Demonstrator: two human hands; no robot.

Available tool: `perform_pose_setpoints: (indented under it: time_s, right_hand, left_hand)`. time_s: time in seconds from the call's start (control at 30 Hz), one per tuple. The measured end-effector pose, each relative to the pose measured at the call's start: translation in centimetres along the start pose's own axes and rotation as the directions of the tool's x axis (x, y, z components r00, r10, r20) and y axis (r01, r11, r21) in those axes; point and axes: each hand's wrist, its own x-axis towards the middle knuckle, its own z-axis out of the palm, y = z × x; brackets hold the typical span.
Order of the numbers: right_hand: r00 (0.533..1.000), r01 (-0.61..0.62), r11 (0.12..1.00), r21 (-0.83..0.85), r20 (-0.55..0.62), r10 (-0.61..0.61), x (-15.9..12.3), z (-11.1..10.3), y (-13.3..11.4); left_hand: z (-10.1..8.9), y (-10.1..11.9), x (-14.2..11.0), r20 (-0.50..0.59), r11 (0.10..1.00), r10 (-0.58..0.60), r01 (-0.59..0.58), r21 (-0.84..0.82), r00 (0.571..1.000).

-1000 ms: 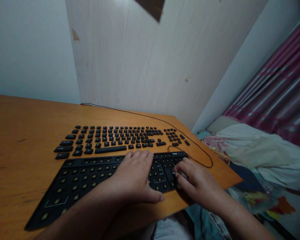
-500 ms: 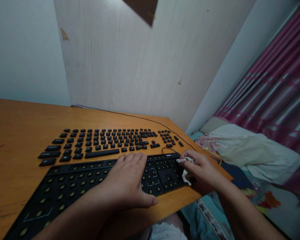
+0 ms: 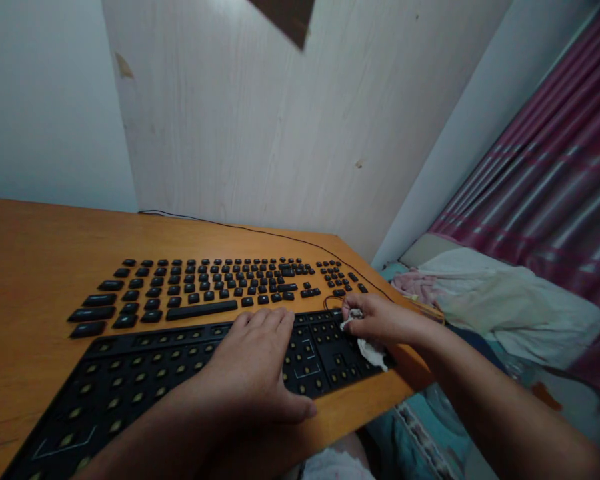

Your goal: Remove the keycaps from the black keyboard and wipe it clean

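Observation:
A black keyboard base [image 3: 130, 378] stripped of its keycaps lies along the front of the desk, its key posts showing. My left hand [image 3: 260, 357] rests flat across its middle, thumb apart from the fingers, holding nothing. Over the upper right part of the base, my right hand [image 3: 373, 319] pinches a crumpled white tissue [image 3: 373, 352], whose loose end hangs onto the number pad area. Behind the base, the removed keycaps [image 3: 205, 277] are laid out in keyboard order, with the long space bar [image 3: 201, 309] nearest the base.
A thin black cable [image 3: 260, 231] runs along the back of the wooden desk [image 3: 40, 247] and down its right side. The wall panel [image 3: 250, 133] rises behind. To the right are a bed with rumpled white bedding [image 3: 520, 300] and a pink curtain [image 3: 545, 147].
My right hand moved with the tissue from the number pad's lower part to the right edge, then up to the upper right of the base. My left hand stays on the base; the view has shifted.

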Motion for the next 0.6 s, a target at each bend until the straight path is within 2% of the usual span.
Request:
perform_pose_setpoints:
  time_s: [0.23, 0.43, 0.6]
  right_hand:
    - [0.978, 0.194, 0.959, -0.207, 0.112, -0.174, 0.6, -1.6, -1.4]
    - [0.987, 0.149, 0.955, -0.255, 0.094, -0.129, 0.0, -1.5, -0.8]
    - [0.982, 0.188, 0.94, -0.283, 0.057, -0.179, -0.5, -1.5, -0.9]
  left_hand:
    - [-0.2, 0.1, -0.1, 0.025, 1.0, -0.002, 0.002, -0.003, 1.0]
    - [-0.2, 0.1, 0.0, -0.006, 1.0, 0.011, -0.011, -0.005, 1.0]
    - [-0.2, 0.1, 0.0, 0.002, 1.0, 0.01, -0.01, -0.011, 1.0]
